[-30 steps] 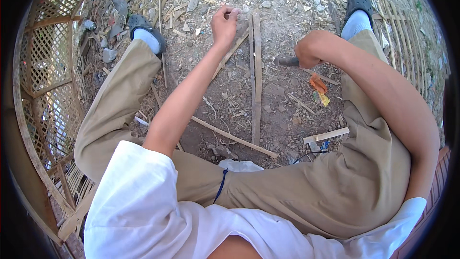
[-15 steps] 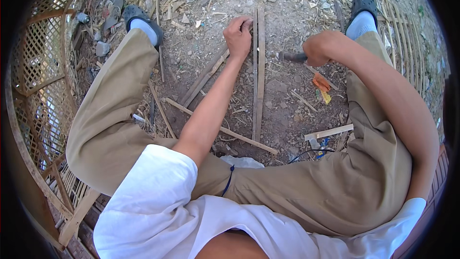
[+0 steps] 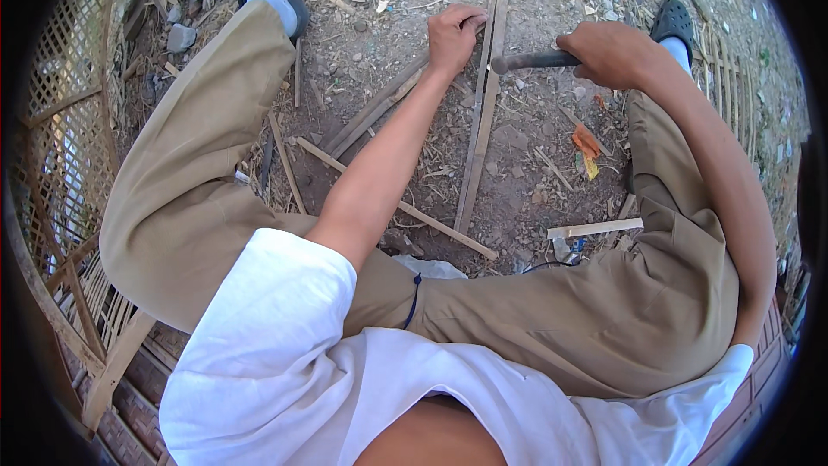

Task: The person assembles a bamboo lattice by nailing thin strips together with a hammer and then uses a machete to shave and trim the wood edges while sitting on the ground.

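Two narrow wooden strips lie side by side on the dirt between my legs, pointing away from me. By their far end is my left hand, its thumb and fingers pinched together against the left edge. Whatever is in that pinch is too small to make out. My right hand grips a dark, rod-like hammer held level. Its rounded tip points left, over or just beside the right strip. I cannot tell whether the tip touches the wood.
Another wooden piece and a thin stick lie left of the strips. An orange and yellow wrapper and a short pale stick are to the right. Lattice panelling stands at the left, with stones nearby.
My right hand has brought the hammer up and leftward, to the strips. The left hand keeps its pinch at their far end. The whole view has shifted and tilted slightly.
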`<state>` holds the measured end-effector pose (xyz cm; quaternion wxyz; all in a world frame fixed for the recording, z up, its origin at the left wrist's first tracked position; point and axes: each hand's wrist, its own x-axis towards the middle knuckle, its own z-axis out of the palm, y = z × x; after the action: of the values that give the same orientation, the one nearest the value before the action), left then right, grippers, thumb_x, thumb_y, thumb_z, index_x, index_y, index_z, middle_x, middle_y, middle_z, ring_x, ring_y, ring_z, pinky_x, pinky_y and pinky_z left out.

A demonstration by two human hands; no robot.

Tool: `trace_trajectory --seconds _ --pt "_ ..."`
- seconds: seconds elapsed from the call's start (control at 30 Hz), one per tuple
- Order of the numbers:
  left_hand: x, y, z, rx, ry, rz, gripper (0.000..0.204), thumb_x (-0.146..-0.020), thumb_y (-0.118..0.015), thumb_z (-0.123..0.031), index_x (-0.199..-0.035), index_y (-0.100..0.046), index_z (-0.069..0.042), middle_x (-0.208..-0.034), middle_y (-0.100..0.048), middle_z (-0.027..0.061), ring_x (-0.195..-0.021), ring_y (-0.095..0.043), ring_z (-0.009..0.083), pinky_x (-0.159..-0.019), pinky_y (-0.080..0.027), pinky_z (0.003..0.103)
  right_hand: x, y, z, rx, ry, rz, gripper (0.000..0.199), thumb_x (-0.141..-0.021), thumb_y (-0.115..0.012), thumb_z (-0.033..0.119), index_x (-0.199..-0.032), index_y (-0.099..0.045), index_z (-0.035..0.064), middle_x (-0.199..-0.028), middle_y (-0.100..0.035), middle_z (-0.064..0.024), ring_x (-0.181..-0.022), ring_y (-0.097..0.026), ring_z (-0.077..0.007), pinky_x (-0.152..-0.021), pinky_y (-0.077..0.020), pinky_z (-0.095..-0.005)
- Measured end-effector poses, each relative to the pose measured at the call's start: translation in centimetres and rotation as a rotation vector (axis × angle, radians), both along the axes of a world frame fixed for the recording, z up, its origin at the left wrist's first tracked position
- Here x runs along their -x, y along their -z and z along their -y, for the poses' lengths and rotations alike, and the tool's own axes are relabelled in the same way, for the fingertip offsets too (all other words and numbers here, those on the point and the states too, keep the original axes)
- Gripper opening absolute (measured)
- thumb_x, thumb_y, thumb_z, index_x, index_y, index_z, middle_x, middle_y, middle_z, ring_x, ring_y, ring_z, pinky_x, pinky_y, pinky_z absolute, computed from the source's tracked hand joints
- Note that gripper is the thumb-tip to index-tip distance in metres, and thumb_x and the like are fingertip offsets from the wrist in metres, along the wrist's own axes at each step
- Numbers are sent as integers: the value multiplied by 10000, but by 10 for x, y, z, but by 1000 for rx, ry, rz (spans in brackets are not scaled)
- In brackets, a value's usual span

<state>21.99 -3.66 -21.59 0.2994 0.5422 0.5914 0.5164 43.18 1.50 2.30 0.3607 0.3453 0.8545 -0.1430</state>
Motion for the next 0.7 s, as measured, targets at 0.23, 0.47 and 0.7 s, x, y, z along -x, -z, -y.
trace_trajectory --seconds 0.23,0.47,0.7 --pt "10 7 -4 -2 75 60 107 -910 -802 -71 -1003 -856 -79 -988 -831 72 -921 -782 174 -839 -595 317 10 13 23 -300 -282 -362 207 -964 -650 58 -1161 -679 116 -813 -685 -101 -850 -743 -326 -741 -585 -470" --pt "9 8 -3 -19 75 45 112 -907 -812 -76 -1010 -855 -86 -986 -828 76 -918 -782 179 -831 -597 323 7 34 32 -315 -426 -342 165 -990 -620 66 -1149 -625 109 -764 -653 -77 -779 -730 -269 -654 -550 -424" --pt "9 9 -2 -31 75 34 112 -909 -805 -79 -1010 -853 -88 -996 -824 85 -930 -781 206 -837 -594 336 -6 53 44 -365 -483 -313 103 -998 -625 98 -1101 -616 94 -708 -667 -54 -723 -750 -243 -603 -555 -398"
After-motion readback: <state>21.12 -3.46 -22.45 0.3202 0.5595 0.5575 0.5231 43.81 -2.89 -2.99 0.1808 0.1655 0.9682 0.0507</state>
